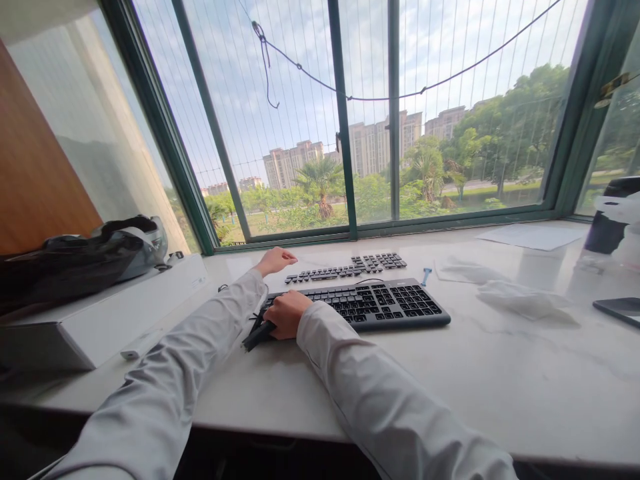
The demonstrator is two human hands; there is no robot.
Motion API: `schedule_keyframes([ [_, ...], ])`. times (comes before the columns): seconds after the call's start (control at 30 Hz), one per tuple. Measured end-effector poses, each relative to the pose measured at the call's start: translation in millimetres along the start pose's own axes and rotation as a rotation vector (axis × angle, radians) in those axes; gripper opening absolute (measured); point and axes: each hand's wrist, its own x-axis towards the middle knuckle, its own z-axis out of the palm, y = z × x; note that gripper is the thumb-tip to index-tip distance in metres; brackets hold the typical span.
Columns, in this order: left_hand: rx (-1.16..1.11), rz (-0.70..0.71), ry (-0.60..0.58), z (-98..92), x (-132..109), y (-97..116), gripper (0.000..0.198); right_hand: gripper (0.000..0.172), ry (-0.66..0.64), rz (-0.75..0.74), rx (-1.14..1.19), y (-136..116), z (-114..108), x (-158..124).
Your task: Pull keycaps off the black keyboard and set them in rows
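A black keyboard (395,303) lies on the pale worktop, with bare switch positions showing where keycaps are off on its right part. My right hand (287,313) is closed round a black tool (259,335) at the keyboard's left end. Beyond the keyboard, my left hand (275,261) is held with its fingers pressed together, at the left end of the rows of loose keycaps (333,272); what its fingertips hold, if anything, is too small to tell. A small blue tool (426,276) lies behind the keyboard's right end.
Crumpled clear plastic bags (520,299) and a white sheet (533,236) lie on the right. A dark flat device (620,311) is at the right edge. On the left stands a white box (100,320) with a black bag (65,260) on it. A window is behind the worktop (450,387).
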Motion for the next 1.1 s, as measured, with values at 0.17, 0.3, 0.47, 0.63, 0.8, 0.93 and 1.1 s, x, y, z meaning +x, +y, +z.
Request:
schedule_keyframes([
  [0.17,-0.018,0.007,0.189,-26.6,-54,5,0.029,0.033,0.076,0.095,0.016,-1,-3,-1],
  [0.3,-0.025,-0.046,0.284,-37.2,-107,6,0.023,0.036,0.186,0.199,0.106,-3,-1,0],
  [0.47,0.019,-0.052,0.308,-25.7,-165,9,0.023,0.022,0.416,0.395,0.276,0,10,5],
  [0.63,-0.011,0.098,0.379,-9.4,-194,11,0.026,0.044,0.771,0.561,0.762,11,22,13],
  [0.8,-0.051,0.168,0.328,-5.7,-200,16,0.029,0.045,0.991,0.794,1.334,22,22,19],
  [0.93,-0.053,0.214,0.252,-1.1,-201,19,0.029,0.044,1.06,0.768,1.648,24,19,21],
  [1.1,-0.099,0.233,0.276,4.8,-200,13,0.027,0.048,1.109,0.688,1.773,21,24,29],
])
